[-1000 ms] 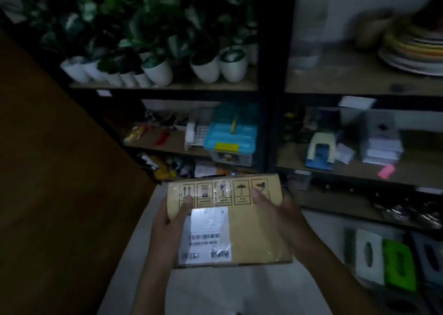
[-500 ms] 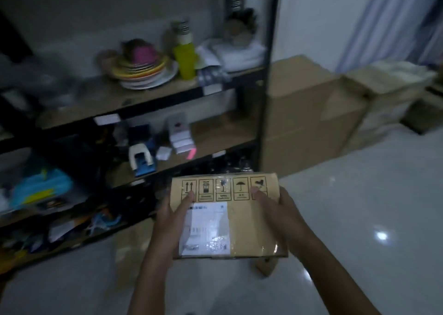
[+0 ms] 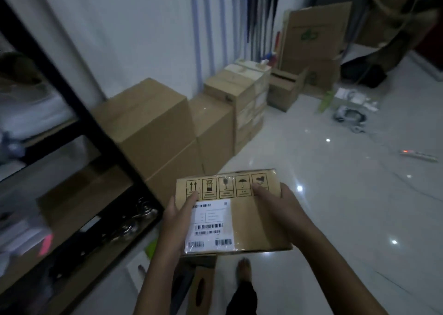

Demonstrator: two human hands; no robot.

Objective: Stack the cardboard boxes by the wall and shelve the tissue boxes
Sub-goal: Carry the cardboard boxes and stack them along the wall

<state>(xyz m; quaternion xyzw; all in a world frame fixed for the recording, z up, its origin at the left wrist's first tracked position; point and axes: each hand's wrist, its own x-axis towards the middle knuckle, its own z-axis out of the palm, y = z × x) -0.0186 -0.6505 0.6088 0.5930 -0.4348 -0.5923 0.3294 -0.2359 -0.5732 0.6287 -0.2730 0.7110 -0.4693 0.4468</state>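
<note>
A flat cardboard parcel with a white shipping label and a row of handling symbols is held level in front of me. My left hand grips its left edge, thumb on top. My right hand grips its right edge, thumb lying over the symbols. Ahead, along the white wall, stand large cardboard boxes in a row, with a taller stack of smaller boxes behind them. Tissue boxes lie on the floor below the parcel, partly hidden by it and by my arms.
A black metal shelf unit with wooden boards fills the left side. A big flattened carton leans at the far wall. Cables and a power strip lie on the glossy white floor at the right. My bare foot shows below the parcel.
The view has swung right from the shelves with plants and dishes to the row of boxes by the wall. Both hands keep the same hold on the parcel.
</note>
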